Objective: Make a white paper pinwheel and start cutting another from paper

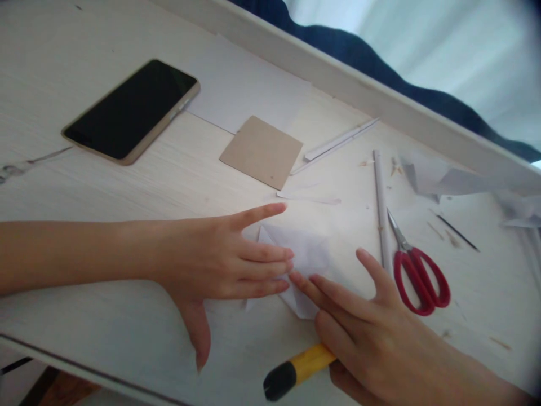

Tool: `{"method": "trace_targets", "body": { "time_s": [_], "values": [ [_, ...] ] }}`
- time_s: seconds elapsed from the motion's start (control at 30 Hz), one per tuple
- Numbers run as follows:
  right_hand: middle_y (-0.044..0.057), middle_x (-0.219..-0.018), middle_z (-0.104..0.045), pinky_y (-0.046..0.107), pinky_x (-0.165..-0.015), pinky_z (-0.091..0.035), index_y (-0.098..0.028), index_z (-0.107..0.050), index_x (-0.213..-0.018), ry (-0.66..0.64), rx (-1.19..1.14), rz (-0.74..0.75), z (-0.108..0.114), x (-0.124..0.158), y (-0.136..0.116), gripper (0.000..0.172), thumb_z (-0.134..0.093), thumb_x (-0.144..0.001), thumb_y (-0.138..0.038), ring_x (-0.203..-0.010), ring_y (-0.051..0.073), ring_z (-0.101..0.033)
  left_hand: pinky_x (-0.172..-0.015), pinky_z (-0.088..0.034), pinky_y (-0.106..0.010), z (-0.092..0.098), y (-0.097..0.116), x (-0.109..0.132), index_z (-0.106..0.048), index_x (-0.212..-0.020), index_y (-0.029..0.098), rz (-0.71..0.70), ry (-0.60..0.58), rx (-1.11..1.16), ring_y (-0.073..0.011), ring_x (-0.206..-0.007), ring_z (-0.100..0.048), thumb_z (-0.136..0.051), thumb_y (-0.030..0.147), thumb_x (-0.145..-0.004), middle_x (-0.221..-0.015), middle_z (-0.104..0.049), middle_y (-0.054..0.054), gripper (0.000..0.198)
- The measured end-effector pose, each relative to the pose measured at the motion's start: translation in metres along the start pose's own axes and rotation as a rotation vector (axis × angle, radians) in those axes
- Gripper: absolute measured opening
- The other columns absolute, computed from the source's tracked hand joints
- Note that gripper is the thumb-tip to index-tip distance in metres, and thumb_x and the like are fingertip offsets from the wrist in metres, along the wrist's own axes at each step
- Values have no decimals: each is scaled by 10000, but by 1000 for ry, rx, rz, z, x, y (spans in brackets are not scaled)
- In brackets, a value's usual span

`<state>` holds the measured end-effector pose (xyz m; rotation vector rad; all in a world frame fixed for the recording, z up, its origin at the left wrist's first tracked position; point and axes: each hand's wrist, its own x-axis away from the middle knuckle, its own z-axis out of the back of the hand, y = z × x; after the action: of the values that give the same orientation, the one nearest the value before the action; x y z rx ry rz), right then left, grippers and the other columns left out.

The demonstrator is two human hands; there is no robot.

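A small piece of folded white paper [302, 301] lies on the white table in front of me, partly hidden under my fingers. My left hand [224, 262] is flat, fingers stretched out onto the paper and thumb spread toward the near edge. From the right, the fingertips of my right hand [363, 327] press on the same paper, close to those of the left. Its lower fingers are curled around what looks like a utility knife [302, 369], yellow with a black end; no blade shows. Red-handled scissors [418, 276] lie beside my right hand.
A phone [133, 110] lies at the upper left. A brown card square [262, 151] overlaps a white sheet [253, 84]. Rolled paper sticks [381, 208], paper strips, crumpled paper [448, 177] and a thin dark stick [459, 233] lie to the right. A raised ledge [338, 79] borders the far side.
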<state>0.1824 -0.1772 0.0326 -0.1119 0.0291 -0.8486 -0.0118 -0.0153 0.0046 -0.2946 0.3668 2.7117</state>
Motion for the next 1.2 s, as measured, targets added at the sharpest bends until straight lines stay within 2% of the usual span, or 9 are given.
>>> {"method": "trace_targets", "body": {
  "time_s": [0.13,0.3,0.4,0.57,0.7,0.9,1.2],
  "values": [
    [91,-1097,-580,584,-1013,46,-178,-558,-826,-36,-24,-18,1,0,0,166,-431,-757,-259,-1100,231,-429,-1081,-56,-442,-3,1,1,-561,-1070,249,-8,-6,-23,-234,-1136,-437,-368,671,-655,-1173,-550,-27,622],
    [83,-1075,-590,592,-1017,34,-177,-567,-836,-34,-23,-12,3,0,0,169,-431,-764,-246,-1102,238,-427,-1074,-1,-457,-2,2,0,-547,-1105,149,-92,-3,-171,-233,-1122,-435,-241,659,-719,-1150,-556,-96,709],
    [85,-1063,-593,605,-1013,29,-176,-567,-861,-45,-13,-10,3,0,0,185,-446,-757,-271,-1133,250,-393,-1088,-67,-413,1,7,-1,-553,-1102,157,-109,-39,-230,-231,-1106,-447,-239,700,-691,-1156,-550,-89,750],
    [93,-1084,-583,608,-1011,41,-172,-559,-888,-70,18,6,3,0,-1,210,-452,-756,-295,-1143,249,-379,-1077,-135,-443,6,22,-5,-530,-1129,187,-13,-160,-287,-243,-1124,-418,-246,791,-593,-1175,-535,-67,856],
    [104,-1102,-578,592,-1021,27,-167,-561,-870,-63,34,-12,4,0,-2,199,-443,-757,-282,-1153,243,-380,-1064,-163,-463,6,32,-10,-519,-1145,170,55,-136,-292,-246,-1100,-432,-236,785,-603,-1135,-558,-78,867],
    [150,-1196,-512,565,-1034,1,-151,-543,-821,-45,-42,-6,7,1,1,193,-456,-743,-304,-1089,256,-470,-1036,-243,-453,5,42,-13,-520,-1144,152,105,-146,-343,-260,-1086,-436,-294,783,-588,-1136,-551,-98,871],
    [173,-1150,-545,463,-1061,-152,-148,-504,-711,-14,-192,24,6,12,8,91,-512,-713,-239,-1134,289,-436,-1021,-265,-449,1,49,-12,-549,-1101,152,127,-153,-371,-277,-1105,-415,-296,807,-547,-1127,-554,-106,894]
  ]
}}
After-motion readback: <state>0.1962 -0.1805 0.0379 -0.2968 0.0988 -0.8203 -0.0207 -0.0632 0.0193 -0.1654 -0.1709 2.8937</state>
